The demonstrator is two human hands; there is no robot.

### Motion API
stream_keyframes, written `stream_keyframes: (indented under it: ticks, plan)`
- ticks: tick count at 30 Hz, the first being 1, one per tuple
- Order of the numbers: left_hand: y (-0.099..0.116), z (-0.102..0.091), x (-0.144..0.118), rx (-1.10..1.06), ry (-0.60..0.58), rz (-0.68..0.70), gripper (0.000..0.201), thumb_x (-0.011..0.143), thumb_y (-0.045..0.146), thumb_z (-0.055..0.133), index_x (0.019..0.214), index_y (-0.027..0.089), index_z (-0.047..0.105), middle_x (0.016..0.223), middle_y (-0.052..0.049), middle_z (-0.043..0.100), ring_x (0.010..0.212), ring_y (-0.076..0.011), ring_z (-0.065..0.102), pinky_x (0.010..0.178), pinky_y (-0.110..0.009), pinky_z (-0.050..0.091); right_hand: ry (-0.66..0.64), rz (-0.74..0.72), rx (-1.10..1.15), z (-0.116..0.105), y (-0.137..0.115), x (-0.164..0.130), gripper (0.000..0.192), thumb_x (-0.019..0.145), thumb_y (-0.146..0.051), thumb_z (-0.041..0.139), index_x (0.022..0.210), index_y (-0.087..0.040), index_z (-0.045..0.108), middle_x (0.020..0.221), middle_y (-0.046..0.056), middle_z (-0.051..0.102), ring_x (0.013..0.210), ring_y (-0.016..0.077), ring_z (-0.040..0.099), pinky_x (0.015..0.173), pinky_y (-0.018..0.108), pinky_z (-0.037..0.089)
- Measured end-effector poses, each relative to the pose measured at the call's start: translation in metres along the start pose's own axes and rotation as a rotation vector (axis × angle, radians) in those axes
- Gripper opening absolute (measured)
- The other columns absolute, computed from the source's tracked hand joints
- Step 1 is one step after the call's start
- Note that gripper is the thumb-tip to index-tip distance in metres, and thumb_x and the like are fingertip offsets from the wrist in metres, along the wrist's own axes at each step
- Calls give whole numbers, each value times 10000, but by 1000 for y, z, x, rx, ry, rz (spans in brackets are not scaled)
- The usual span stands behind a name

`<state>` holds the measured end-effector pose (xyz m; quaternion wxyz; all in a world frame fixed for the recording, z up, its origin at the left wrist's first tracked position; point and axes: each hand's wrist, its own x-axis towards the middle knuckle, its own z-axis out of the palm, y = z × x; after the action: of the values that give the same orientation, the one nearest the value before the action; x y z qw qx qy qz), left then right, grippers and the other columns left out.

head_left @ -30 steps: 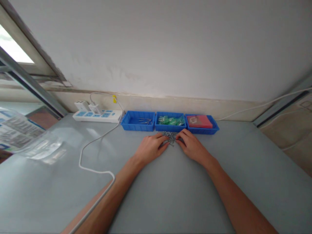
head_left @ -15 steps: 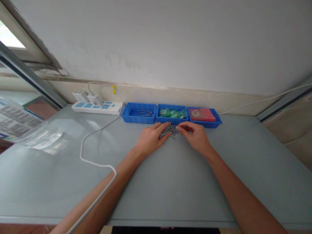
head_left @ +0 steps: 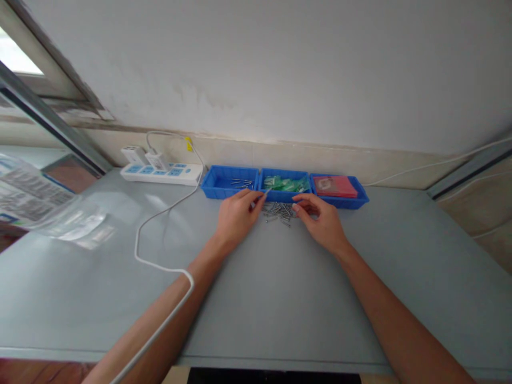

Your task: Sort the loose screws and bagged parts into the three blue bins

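A small heap of metal screws (head_left: 280, 209) lies on the grey table in front of the middle blue bin. My left hand (head_left: 239, 213) is at the heap's left side, thumb and forefinger pinched on a single screw (head_left: 268, 191) that points up toward the bins. On the right side of the heap, my right hand (head_left: 319, 218) has thumb and forefinger a little apart at the edge of the screws. Nothing shows between them. The left blue bin (head_left: 212, 193) has several screws (head_left: 242, 183) in it, just beyond my left hand.
Green plastic packets (head_left: 285, 184) fill the middle bin (head_left: 286, 197); red packets (head_left: 334, 186) lie in the right bin (head_left: 363, 202). A white power strip (head_left: 188, 174) stands by the wall. Its white cable (head_left: 160, 269) crosses above my left forearm. A clear plastic container (head_left: 72, 224) is at left.
My left hand has drawn back to the left from the heap and lifted a screw in a pinch. More of the heap shows. My right hand has opened slightly, almost in place.
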<state>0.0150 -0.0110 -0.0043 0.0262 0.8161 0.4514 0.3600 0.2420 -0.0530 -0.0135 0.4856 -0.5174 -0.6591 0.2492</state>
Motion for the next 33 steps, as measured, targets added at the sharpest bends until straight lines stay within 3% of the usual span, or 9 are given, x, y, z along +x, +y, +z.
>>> stream_keyframes:
  ticks: [3, 8, 21, 28, 33]
  plan:
    - [-18, -7, 6, 54, 160, -222, 305, 986, 373, 551, 1028, 173, 777, 809, -49, 754, 644, -155, 643, 660, -265, 469, -3, -118, -276, -3, 1, -2, 165, 943, -303, 593, 999, -225, 727, 905, 63, 753, 751, 207, 688, 757, 367, 577]
    - [-27, -10, 8, 28, 156, -338, 333, 960, 417, 580, 1056, 178, 792, 667, -20, 718, 590, -162, 636, 627, -264, 438, -67, -194, -503, 1, 7, -5, 162, 915, -268, 655, 1037, -204, 740, 996, 101, 739, 862, 251, 683, 869, 423, 556]
    - [12, 7, -6, 25, -80, 22, 271, 995, 333, 537, 993, 202, 775, 777, -35, 761, 605, -147, 640, 610, -257, 438, -104, -127, -391, 7, 14, -4, 185, 912, -110, 625, 1009, -198, 756, 982, 80, 737, 892, 226, 699, 854, 361, 552]
    - [17, 9, -9, 45, -124, 54, 262, 1001, 317, 532, 994, 207, 769, 773, -33, 762, 615, -152, 650, 614, -257, 443, -87, -187, -433, 6, 14, -4, 240, 964, -136, 544, 1077, -198, 746, 1045, 98, 726, 994, 245, 680, 930, 388, 533]
    - [19, 8, -9, 2, -141, 47, 256, 1001, 327, 541, 1058, 213, 763, 803, -29, 765, 608, -147, 641, 612, -260, 444, -39, -174, -232, 2, 6, -2, 197, 924, -157, 575, 990, -204, 755, 985, 82, 730, 900, 220, 676, 877, 374, 538]
